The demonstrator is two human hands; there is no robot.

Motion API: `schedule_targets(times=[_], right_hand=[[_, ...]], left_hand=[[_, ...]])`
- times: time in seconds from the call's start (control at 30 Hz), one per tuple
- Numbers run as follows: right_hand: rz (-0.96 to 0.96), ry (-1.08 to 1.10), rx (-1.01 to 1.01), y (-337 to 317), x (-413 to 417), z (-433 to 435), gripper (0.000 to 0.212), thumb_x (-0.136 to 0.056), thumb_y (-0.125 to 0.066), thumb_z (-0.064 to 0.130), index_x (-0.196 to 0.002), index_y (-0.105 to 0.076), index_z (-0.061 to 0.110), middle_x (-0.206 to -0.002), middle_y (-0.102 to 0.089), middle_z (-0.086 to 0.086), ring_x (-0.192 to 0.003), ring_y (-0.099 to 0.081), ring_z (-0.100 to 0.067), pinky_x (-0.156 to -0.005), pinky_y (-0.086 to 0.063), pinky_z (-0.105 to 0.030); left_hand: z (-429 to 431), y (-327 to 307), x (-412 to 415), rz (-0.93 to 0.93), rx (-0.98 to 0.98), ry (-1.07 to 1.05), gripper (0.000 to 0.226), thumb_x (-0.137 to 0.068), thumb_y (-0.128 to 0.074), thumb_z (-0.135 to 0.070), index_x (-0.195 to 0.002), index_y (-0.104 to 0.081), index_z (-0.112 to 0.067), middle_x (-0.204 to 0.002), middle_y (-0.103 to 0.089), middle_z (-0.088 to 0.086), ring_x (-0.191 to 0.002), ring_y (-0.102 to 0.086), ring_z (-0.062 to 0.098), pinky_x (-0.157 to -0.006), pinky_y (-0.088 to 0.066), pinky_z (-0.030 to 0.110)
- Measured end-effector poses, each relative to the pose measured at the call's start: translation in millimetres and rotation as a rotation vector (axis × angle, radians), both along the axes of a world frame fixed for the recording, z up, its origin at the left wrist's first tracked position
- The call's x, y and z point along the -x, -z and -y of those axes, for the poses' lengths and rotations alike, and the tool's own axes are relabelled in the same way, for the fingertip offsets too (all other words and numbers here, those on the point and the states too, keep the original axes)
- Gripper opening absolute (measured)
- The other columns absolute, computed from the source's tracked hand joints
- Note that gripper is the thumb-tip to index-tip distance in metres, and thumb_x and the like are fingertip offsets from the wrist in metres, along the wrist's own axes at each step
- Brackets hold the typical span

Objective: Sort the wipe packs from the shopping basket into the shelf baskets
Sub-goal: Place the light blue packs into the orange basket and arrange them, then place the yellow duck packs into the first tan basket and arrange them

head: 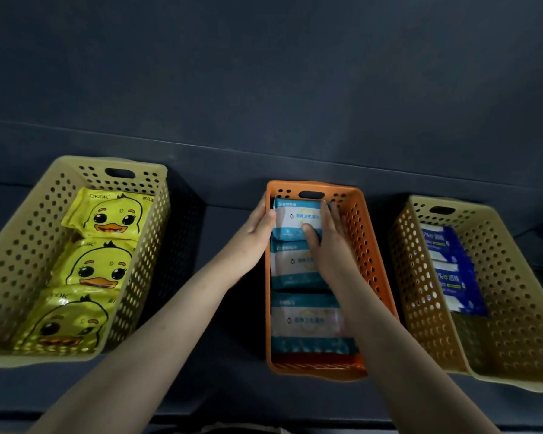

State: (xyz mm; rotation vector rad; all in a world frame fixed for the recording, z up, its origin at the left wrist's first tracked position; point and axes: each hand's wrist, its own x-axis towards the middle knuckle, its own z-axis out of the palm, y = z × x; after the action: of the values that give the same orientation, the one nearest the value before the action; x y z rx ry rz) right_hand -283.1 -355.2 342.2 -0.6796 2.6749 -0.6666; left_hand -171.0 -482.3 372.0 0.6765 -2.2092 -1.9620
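Two hands meet at the orange basket's (370, 245) far end: my right hand (329, 239) pinches the teal wipe pack (292, 214) lying crosswise, while my left hand (254, 227) grips the basket wall just beside it.

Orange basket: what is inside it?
Three teal-and-white wipe packs in a row; the left hand and right hand hold the farthest pack. The right forearm hides part of them.

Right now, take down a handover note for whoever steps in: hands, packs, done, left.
Left hand grips the orange basket by its left wall.
Right hand holds the far teal pack inside it; two nearer teal packs lie flat.
Done: three duck packs in the left basket, blue packs in the right basket.
Left: let go of the pack; the shopping basket is out of view, so the remaining packs are unknown.
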Motion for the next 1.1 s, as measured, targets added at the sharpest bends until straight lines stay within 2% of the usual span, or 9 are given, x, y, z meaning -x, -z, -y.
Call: schedule_targets(times=[0.17,0.3,0.37,0.47,0.57,0.73,0.93,1.0,1.1], right_hand=[[-0.027,-0.001,0.054,-1.0,0.5,1.1,0.066,-0.1,-0.039,0.043,-0.155,-0.006,0.027,-0.163,0.002,0.004,-0.149,0.003,-0.017,-0.121,-0.003,-0.036],[0.002,0.001,0.09,-6.9,2.7,0.1,0.069,-0.098,-0.046,0.044,-0.155,-0.012,0.023,-0.163,-0.006,0.001,-0.15,-0.002,-0.019,-0.12,-0.007,-0.033],[-0.013,-0.016,0.092,-15.6,2.2,-1.8,0.066,-0.098,-0.045,0.043,-0.154,-0.017,0.02,-0.162,-0.012,-0.002,-0.15,-0.004,-0.021,-0.122,-0.008,-0.036],[-0.007,-0.046,0.152,-42.3,-9.4,-12.6,0.056,-0.101,-0.042,0.035,-0.151,-0.028,0.014,-0.155,-0.033,-0.007,-0.145,-0.025,-0.023,-0.119,-0.022,-0.036],[-0.124,-0.038,0.197,-70.9,-43.0,-33.9,0.049,-0.1,-0.045,0.031,-0.147,-0.038,0.017,-0.138,-0.054,-0.008,-0.126,-0.05,-0.025,-0.102,-0.038,-0.03],[-0.316,0.073,0.303,-84.6,-143.7,-74.8,0.046,-0.097,-0.052,0.025,-0.142,-0.046,0.015,-0.125,-0.064,-0.01,-0.107,-0.062,-0.031,-0.092,-0.048,-0.036],[-0.328,0.206,0.356,-50.9,-308.2,-136.7,0.043,-0.096,-0.056,0.019,-0.139,-0.051,0.017,-0.136,-0.057,-0.005,-0.124,-0.054,-0.025,-0.096,-0.047,-0.034],[-0.196,0.26,0.269,-29.3,-353.2,-160.2,0.046,-0.096,-0.055,0.022,-0.141,-0.048,0.018,-0.129,-0.061,-0.006,-0.111,-0.061,-0.026,-0.086,-0.048,-0.029],[-0.041,0.408,0.195,2.6,-407.9,-195.3,0.043,-0.095,-0.055,0.025,-0.138,-0.052,0.019,-0.098,-0.071,-0.008,-0.073,-0.063,-0.02,-0.065,-0.045,-0.028]], left_hand=[[-1.3,0.0,0.6,0.018,-0.005,-0.024,0.047,-0.103,-0.026,-0.045,-0.15,-0.016,-0.048,-0.138,-0.023,-0.037,-0.123,-0.024,-0.021,-0.1,-0.021,0.011],[-3.3,-2.8,1.3,0.039,0.045,-0.035,0.046,-0.103,-0.029,-0.044,-0.149,-0.021,-0.047,-0.132,-0.032,-0.04,-0.11,-0.031,-0.031,-0.088,-0.026,0.001],[-2.2,-4.7,0.7,0.051,0.099,-0.051,0.046,-0.102,-0.032,-0.045,-0.148,-0.025,-0.044,-0.138,-0.038,-0.032,-0.119,-0.034,-0.017,-0.094,-0.026,0.007],[4.2,-14.3,-4.8,0.117,0.314,-0.027,0.052,-0.101,-0.035,-0.045,-0.15,-0.03,-0.031,-0.151,-0.037,-0.011,-0.139,-0.033,0.007,-0.109,-0.025,0.021],[5.6,-30.1,-27.0,0.108,0.482,-0.007,0.06,-0.099,-0.041,-0.048,-0.151,-0.029,-0.022,-0.154,-0.036,-0.002,-0.14,-0.037,0.016,-0.116,-0.029,0.037],[-15.0,-43.9,-125.7,-0.04,0.708,-0.008,0.05,-0.098,-0.051,-0.033,-0.145,-0.041,-0.02,-0.146,-0.047,0.001,-0.131,-0.047,0.017,-0.108,-0.036,0.03],[-59.3,-2.6,-282.7,-0.14,0.61,0.086,0.042,-0.099,-0.051,-0.029,-0.14,-0.048,-0.023,-0.143,-0.05,-0.006,-0.13,-0.046,0.011,-0.109,-0.035,0.026],[-75.0,23.6,-324.1,-0.097,0.544,0.113,0.042,-0.099,-0.05,-0.03,-0.14,-0.048,-0.025,-0.141,-0.051,-0.008,-0.13,-0.045,0.009,-0.107,-0.037,0.026],[-101.0,62.9,-369.5,-0.024,0.433,0.163,0.038,-0.099,-0.051,-0.03,-0.136,-0.052,-0.024,-0.135,-0.056,-0.009,-0.126,-0.05,0.008,-0.101,-0.041,0.023]])
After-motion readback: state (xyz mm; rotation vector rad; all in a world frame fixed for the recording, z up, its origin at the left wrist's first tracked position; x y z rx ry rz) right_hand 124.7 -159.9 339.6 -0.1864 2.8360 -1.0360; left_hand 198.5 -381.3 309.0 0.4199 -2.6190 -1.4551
